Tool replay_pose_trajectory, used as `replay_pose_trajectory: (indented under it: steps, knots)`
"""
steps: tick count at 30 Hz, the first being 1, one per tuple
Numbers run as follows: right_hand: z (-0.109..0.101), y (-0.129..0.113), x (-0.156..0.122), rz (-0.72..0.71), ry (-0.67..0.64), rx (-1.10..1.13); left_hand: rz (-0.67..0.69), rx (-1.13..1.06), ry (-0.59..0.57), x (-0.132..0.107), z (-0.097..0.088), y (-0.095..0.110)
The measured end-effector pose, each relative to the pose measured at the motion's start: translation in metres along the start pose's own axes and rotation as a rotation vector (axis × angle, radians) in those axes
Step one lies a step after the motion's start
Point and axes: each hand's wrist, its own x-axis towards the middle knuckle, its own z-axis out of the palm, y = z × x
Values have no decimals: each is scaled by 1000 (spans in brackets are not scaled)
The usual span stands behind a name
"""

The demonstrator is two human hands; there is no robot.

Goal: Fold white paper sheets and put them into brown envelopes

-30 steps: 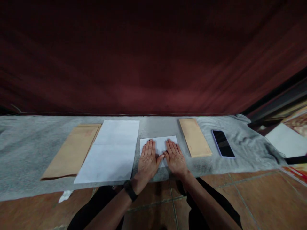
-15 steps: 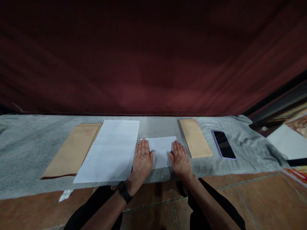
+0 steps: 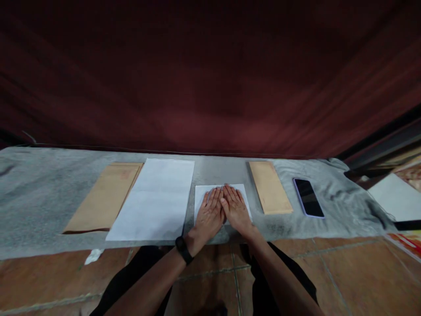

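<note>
A small white sheet of paper (image 3: 201,194), seemingly folded, lies on the grey cloth in front of me. My left hand (image 3: 210,214) rests flat on its middle with fingers stretched forward. Beside it, my right hand (image 3: 236,210) also presses flat on the paper, its thumb side touching the left hand. Much of the small paper is hidden under both hands. Left of them lies a larger white sheet stack (image 3: 153,202). To the right is a narrow brown envelope stack (image 3: 270,186).
Larger brown envelopes (image 3: 101,199) lie at the left, partly beneath the white sheets. A phone (image 3: 308,197) in a purple case sits at the right on the grey cloth (image 3: 33,193). Dark red fabric (image 3: 210,109) hangs behind. A crumpled white scrap (image 3: 94,256) is on the tiled floor.
Both hands have slid inward from the paper's left and right edges and now meet at its middle. The view has shifted slightly.
</note>
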Motion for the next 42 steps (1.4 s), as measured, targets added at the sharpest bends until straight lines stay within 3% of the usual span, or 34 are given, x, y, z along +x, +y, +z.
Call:
replay_pose_trajectory:
  steps: [10, 19, 25, 30, 35, 42]
  knots:
    - [7, 17, -10, 35, 96, -95, -94, -60, 3, -6, -11, -24]
    - [3, 31, -26, 61, 142, -104, -130, -45, 1, -8, -13, -25]
    - [-7, 8, -42, -39, 96, -24, -106, -13, 2, -6, -19, -19]
    - [-1, -18, -56, -153, 20, -21, -5, -47, -22, -10, -22, -14]
    - [1, -14, -58, -141, 24, -63, 54, -123, -43, -19, -22, -15]
    - [-4, -1, -60, -81, 61, -93, 30, -90, -24, -26, -16, -20]
